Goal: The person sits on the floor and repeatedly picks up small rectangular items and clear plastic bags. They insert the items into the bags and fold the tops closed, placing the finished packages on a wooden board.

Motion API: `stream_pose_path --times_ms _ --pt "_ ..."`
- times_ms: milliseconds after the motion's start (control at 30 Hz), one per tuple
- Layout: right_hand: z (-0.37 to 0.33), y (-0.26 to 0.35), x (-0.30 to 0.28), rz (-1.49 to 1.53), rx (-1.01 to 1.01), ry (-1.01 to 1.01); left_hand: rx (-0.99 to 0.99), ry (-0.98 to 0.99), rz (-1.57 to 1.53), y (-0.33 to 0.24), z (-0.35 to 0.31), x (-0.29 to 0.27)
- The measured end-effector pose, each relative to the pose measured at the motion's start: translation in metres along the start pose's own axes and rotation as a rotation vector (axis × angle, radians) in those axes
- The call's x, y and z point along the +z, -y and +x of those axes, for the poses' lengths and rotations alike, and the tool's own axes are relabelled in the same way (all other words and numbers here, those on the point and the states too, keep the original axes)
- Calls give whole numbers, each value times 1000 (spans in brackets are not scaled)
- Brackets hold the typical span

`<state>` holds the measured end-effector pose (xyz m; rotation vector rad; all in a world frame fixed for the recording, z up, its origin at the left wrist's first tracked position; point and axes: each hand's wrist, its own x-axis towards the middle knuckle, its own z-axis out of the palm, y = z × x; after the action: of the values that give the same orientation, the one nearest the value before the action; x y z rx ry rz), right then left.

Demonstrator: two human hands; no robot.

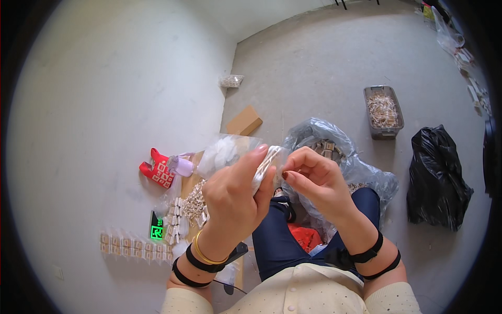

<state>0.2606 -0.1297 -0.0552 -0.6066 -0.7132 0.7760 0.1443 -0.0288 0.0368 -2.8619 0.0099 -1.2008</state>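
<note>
A small bundle of white-tipped cotton swabs (265, 166) in a clear plastic bag (281, 157) is up in front of me. My left hand (230, 196) grips it between thumb and fingers, with the swabs slanting up to the right. At the bag's right edge my right hand (321, 183) has its thumb and forefinger drawn together in a pinch, seemingly on the film. Below and left of my left hand, a heap of loose swabs (194, 203) lies on a board. A stack of clear empty bags (222, 154) lies beyond that hand.
Packed swab bags (136, 247) stand in rows at the left, near a green-lit sign (156, 230). A red bag (158, 170) and a lilac cup (183, 166) sit behind. A large clear sack (314, 131), a bin of swabs (384, 112), a black bag (438, 178) and a cardboard box (244, 121) surround me.
</note>
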Motion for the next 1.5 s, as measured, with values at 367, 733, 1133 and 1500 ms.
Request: stream_pose_path --times_ms 367,733,1133,1500 --pt "-12 5 28 -771 -476 -30 -106 -238 -157 13 -18 12" --pt "-14 1 35 -1242 -674 -16 -582 -291 -564 12 -30 15" --pt "-14 6 26 -1038 -614 66 -812 -263 -766 6 -30 10" --pt "6 7 23 -669 -319 -87 -464 -274 -408 2 -45 12"
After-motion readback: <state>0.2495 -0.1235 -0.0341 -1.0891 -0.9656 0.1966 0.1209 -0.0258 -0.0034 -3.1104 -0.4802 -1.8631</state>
